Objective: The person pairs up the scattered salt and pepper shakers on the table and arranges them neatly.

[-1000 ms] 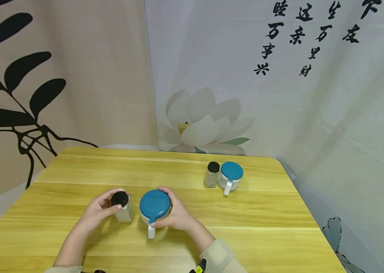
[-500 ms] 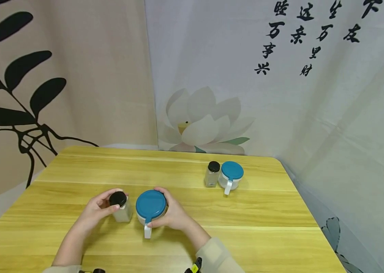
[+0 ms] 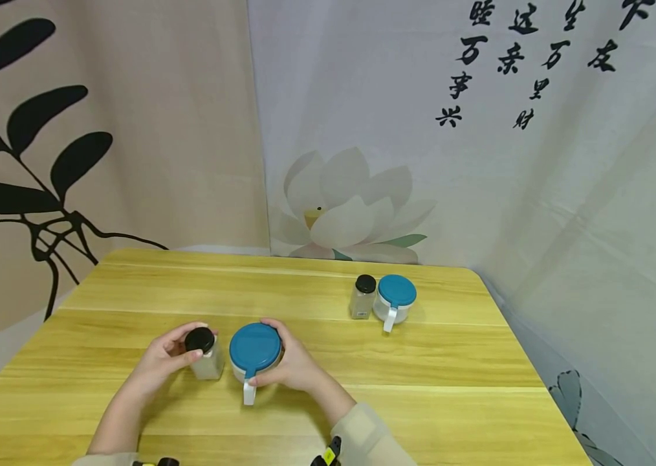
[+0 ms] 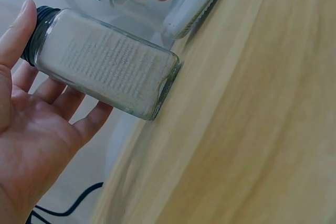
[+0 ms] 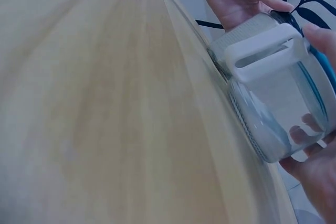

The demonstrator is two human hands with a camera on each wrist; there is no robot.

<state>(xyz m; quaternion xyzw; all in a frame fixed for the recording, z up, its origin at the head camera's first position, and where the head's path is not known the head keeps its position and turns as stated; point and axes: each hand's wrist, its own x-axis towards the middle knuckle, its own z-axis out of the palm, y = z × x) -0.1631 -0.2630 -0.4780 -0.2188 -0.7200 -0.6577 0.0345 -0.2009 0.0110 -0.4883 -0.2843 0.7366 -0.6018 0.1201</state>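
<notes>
My left hand (image 3: 159,364) holds a square glass jar (image 3: 208,366) near its black lid (image 3: 200,339), thumb on one side and fingers on the other. In the left wrist view that jar (image 4: 107,64) is filled with something pale, and its base meets the tabletop. To its right, my right hand (image 3: 295,362) grips a round clear glass pot with a blue lid (image 3: 255,346) and a white handle (image 5: 265,56). The thumb lies by the handle while the fingers wrap the far side. The pot also stands on the table, close beside the jar.
At the back right of the wooden table (image 3: 421,388) stand a second black-lidded jar (image 3: 362,302) and a second blue-lidded pot (image 3: 395,294), side by side. Behind the table hangs a printed cloth (image 3: 188,129). A dark cable (image 4: 71,211) shows beyond the table edge.
My right hand has slid the round pot left, nearer the square jar. The left hand and its jar have shifted slightly left too. The pair at the back stays put.
</notes>
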